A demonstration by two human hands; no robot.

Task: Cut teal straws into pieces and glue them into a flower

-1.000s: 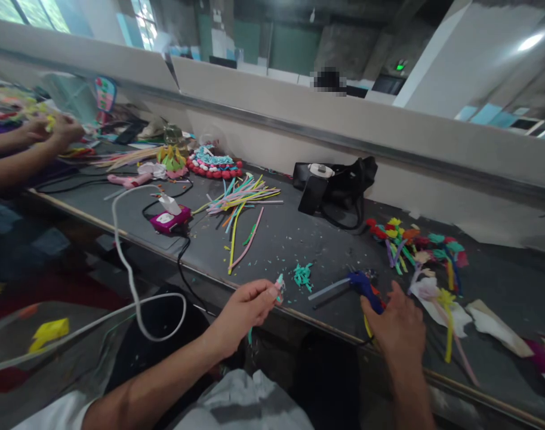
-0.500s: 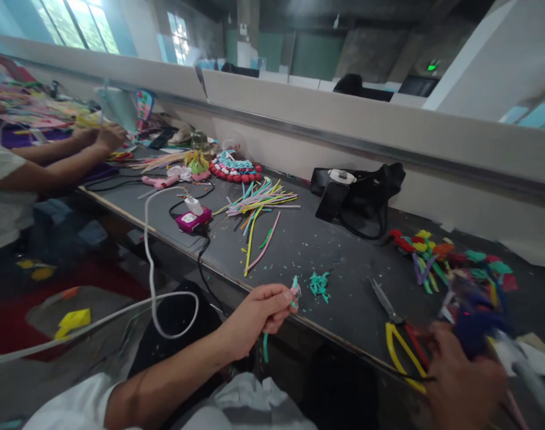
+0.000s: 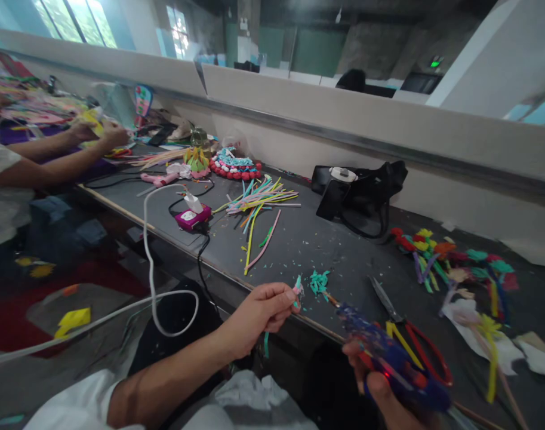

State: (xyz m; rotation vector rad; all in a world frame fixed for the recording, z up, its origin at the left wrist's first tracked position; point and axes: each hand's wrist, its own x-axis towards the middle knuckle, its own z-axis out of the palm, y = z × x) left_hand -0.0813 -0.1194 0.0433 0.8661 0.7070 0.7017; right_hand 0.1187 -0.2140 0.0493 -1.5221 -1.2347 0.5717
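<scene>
My left hand (image 3: pixel 272 304) is closed in a pinch on a small pipe-cleaner piece (image 3: pixel 298 286) of teal and pink, its green stem hanging below the fingers at the table's front edge. My right hand (image 3: pixel 379 388) is wrapped around a blue hot glue gun (image 3: pixel 388 352), whose nozzle points left, a short way from the left hand. Just beyond the nozzle lies a pile of cut teal bits (image 3: pixel 319 282). Scissors (image 3: pixel 388 304) with red and yellow handles lie behind the glue gun, which partly covers them.
Pipe cleaners (image 3: pixel 263 197) lie mid-table near a purple power adapter (image 3: pixel 193 217) and a white cable (image 3: pixel 149 251). A black bag (image 3: pixel 370 191) sits by the partition. Colourful pipe-cleaner flowers (image 3: pixel 433 245) lie at right. Another person's hands (image 3: pixel 97 132) work at far left.
My right hand has brought the glue gun from the far right in toward the left hand, over the scissor handles. My left hand has barely moved.
</scene>
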